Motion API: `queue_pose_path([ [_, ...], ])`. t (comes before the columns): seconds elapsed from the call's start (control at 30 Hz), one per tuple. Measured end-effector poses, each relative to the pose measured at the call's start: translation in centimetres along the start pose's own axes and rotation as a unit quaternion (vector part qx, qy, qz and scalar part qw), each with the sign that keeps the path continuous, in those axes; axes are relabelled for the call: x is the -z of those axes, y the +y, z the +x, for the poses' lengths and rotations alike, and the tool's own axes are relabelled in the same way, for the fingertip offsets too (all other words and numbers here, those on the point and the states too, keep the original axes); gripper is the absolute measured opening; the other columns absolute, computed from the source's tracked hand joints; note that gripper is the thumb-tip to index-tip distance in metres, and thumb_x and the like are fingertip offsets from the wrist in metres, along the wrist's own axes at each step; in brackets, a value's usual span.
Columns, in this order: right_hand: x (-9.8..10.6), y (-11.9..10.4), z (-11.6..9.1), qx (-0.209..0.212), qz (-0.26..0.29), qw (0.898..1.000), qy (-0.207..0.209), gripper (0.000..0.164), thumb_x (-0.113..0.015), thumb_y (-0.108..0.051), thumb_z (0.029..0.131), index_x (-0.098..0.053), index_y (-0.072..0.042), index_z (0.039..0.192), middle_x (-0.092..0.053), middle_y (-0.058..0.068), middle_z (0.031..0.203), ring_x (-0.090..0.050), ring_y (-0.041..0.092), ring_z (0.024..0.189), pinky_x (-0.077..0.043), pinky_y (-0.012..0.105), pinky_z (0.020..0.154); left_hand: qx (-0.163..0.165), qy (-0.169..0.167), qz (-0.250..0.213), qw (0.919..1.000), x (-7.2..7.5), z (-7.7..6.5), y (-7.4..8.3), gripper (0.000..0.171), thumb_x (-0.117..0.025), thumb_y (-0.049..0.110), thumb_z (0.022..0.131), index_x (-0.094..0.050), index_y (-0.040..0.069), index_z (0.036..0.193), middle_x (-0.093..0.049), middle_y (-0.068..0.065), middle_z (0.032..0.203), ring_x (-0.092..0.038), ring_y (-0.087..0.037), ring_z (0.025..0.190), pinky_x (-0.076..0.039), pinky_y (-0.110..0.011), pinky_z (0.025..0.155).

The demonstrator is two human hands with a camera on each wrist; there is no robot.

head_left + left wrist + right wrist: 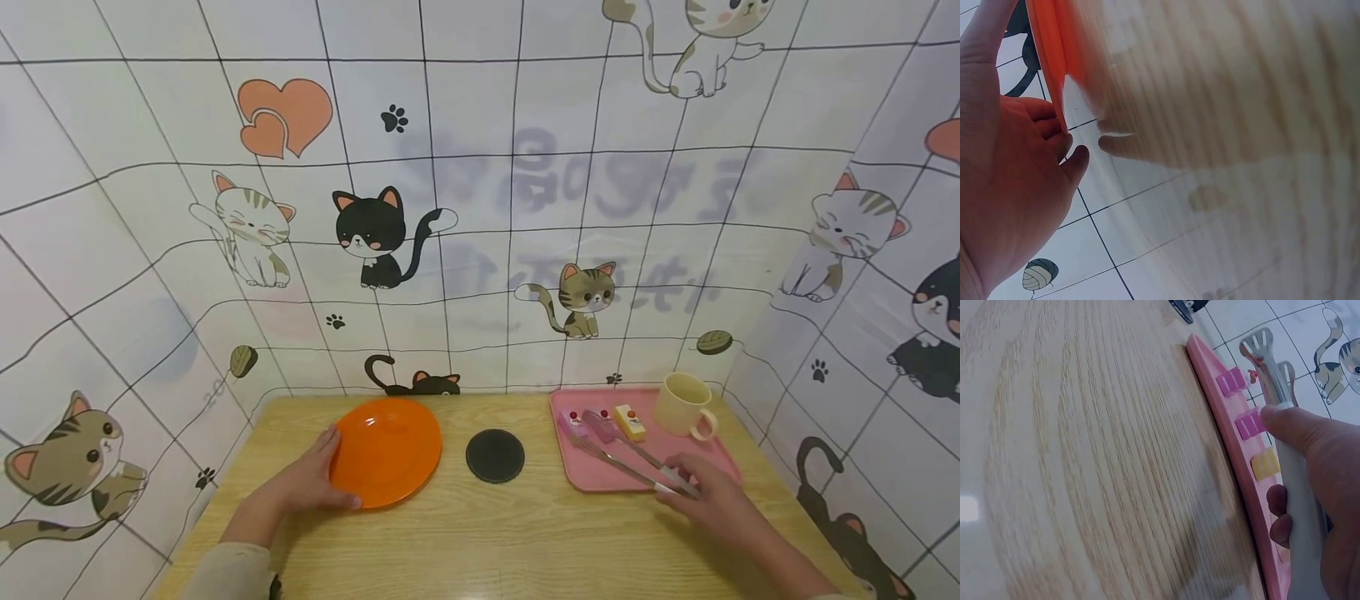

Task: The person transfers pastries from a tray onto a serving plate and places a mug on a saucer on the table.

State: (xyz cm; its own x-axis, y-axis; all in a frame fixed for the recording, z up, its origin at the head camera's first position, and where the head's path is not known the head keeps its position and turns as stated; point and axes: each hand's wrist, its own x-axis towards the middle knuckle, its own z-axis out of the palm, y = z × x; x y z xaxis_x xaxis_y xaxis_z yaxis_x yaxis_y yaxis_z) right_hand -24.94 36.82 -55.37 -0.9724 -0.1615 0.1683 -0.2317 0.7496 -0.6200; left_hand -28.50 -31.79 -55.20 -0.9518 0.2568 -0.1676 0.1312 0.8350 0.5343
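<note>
My left hand (311,479) grips the left rim of an orange plate (390,450), thumb at the near side and fingers along the far left. In the left wrist view, fingertips of the left hand (1016,162) meet the plate's edge (1054,56). My right hand (712,492) holds metal serving tongs (626,467) with pale handles. One tip of the tongs (1266,356) is slotted like a fork. Their tips spread over two purple cake pieces (573,425) on a pink tray (600,475). A yellow cake piece (630,422) sits beside them.
A pale yellow mug (678,408) stands at the tray's back right corner. Between plate and tray lies a round black coaster (495,456). A cat-printed wall sheet (480,333) borders the wooden table (480,542) at the back and sides.
</note>
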Motion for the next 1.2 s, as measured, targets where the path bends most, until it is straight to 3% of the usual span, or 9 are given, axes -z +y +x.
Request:
queue_pose_path([
  [0.2, -0.3, -0.8, 0.2, -0.022, -0.037, 0.999, 0.014, 0.04, -0.095, -0.037, 0.09, -0.072, -0.016, 0.116, -0.064, -0.005, 0.095, -0.055, 0.014, 0.084, -0.047, 0.031, 0.07, -0.003, 0.003, 0.007, 1.0, -0.1, 0.3, -0.3, 0.144, -0.098, 0.06, 0.075, -0.017, -0.011, 0.171, -0.007, -0.033, 0.18, -0.012, -0.057, 0.165, -0.024, -0.074, 0.128],
  [0.4, -1.1, -1.2, 0.3, -0.019, -0.055, 0.998, 0.029, 0.041, -0.095, -0.033, 0.09, -0.073, -0.011, 0.117, -0.068, -0.001, 0.101, -0.056, 0.018, 0.086, -0.049, 0.038, 0.075, -0.009, 0.007, 0.01, 0.9999, -0.3, 0.3, -0.5, 0.143, -0.098, 0.059, 0.074, -0.019, -0.012, 0.17, -0.009, -0.034, 0.18, -0.013, -0.057, 0.165, -0.024, -0.074, 0.128],
  [0.63, -1.8, -2.0, 0.6, -0.049, -0.058, 0.997, 0.012, 0.043, -0.093, -0.037, 0.092, -0.073, -0.008, 0.117, -0.072, 0.001, 0.106, -0.059, 0.018, 0.088, -0.052, 0.04, 0.079, -0.015, 0.011, 0.012, 0.9998, -0.1, 0.0, -0.2, 0.144, -0.098, 0.06, 0.074, -0.019, -0.013, 0.17, -0.009, -0.035, 0.179, -0.014, -0.057, 0.164, -0.025, -0.073, 0.128],
  [0.93, -2.4, -2.1, 0.9, -0.044, -0.058, 0.997, 0.01, 0.037, -0.091, -0.037, 0.094, -0.073, -0.011, 0.113, -0.065, -0.005, 0.092, -0.053, 0.017, 0.084, -0.047, 0.037, 0.075, -0.012, 0.01, 0.012, 0.9998, 0.1, -0.1, 0.2, 0.144, -0.099, 0.059, 0.074, -0.019, -0.013, 0.17, -0.009, -0.034, 0.18, -0.016, -0.056, 0.164, -0.027, -0.072, 0.128],
  [1.2, -2.6, -2.7, 1.1, -0.042, -0.067, 0.997, 0.017, 0.031, -0.092, -0.033, 0.093, -0.074, -0.012, 0.106, -0.065, -0.006, 0.09, -0.054, 0.016, 0.082, -0.048, 0.037, 0.074, -0.006, 0.006, 0.014, 0.9999, 0.1, 0.2, 0.1, 0.145, -0.099, 0.06, 0.074, -0.018, -0.012, 0.171, -0.008, -0.033, 0.18, -0.015, -0.056, 0.165, -0.026, -0.073, 0.128],
])
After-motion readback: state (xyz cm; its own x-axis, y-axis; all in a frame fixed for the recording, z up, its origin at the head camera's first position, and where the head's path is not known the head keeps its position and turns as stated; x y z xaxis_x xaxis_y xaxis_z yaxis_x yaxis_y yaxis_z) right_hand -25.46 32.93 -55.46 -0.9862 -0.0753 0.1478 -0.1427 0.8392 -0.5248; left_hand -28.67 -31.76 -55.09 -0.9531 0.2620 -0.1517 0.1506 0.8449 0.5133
